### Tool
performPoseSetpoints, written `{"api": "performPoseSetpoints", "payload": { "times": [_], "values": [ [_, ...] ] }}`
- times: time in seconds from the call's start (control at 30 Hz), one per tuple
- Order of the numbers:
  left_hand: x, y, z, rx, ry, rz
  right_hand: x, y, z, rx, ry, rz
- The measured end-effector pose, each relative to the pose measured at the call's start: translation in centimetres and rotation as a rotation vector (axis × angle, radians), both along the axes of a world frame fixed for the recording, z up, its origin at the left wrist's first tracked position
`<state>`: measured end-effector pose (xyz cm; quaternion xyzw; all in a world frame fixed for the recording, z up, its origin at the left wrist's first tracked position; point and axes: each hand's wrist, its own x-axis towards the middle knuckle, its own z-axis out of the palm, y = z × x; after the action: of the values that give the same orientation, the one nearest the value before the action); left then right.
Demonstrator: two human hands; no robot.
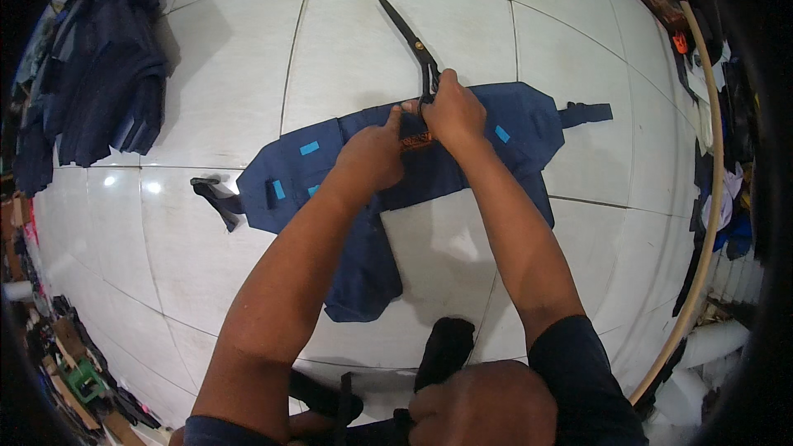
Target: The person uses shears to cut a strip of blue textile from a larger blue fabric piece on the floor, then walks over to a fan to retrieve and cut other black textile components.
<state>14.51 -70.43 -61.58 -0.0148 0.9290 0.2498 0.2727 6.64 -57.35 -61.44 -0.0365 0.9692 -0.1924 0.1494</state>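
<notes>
A navy cloth waist apron [429, 186] lies spread on white floor tiles, with a strap at each end and small light-blue tabs. An orange mark shows near its middle. Black scissors [420, 47] point up and away from me, beyond the apron's far edge. My right hand [457, 114] is closed around their handles. Close beside it, my left hand [373, 153] rests over the apron, its fingers pinched at the far edge near the scissor handles. The left forearm covers part of the apron's left side.
At the far left hangs or lies a stack of navy cloth pieces [111, 74]. A long pale wooden strip [717, 165] curves along the right, with mixed cloth and clutter behind it. More clutter, including a green object [85, 380], lines the lower left. My dark-covered foot [446, 347] is near the lower middle.
</notes>
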Motion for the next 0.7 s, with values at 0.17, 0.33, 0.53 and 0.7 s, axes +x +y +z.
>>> {"api": "performPoseSetpoints", "payload": {
  "times": [0.17,0.33,0.53,0.7],
  "values": [
    [0.2,1.4,1.2,-0.2,-0.012,-0.097,-0.3,0.8,-0.2,-0.013,-0.032,-0.015],
    [0.4,1.3,1.1,-0.202,-0.013,-0.078,-0.1,1.1,-0.2,-0.047,-0.048,-0.023],
    [-0.1,-1.7,2.9,-0.122,-0.002,-0.111,-0.9,1.3,-1.5,-0.07,-0.004,0.026],
    [5.7,-4.7,7.9,0.268,0.082,0.202,3.3,4.7,2.2,-0.234,0.145,-0.048]
  ]
}}
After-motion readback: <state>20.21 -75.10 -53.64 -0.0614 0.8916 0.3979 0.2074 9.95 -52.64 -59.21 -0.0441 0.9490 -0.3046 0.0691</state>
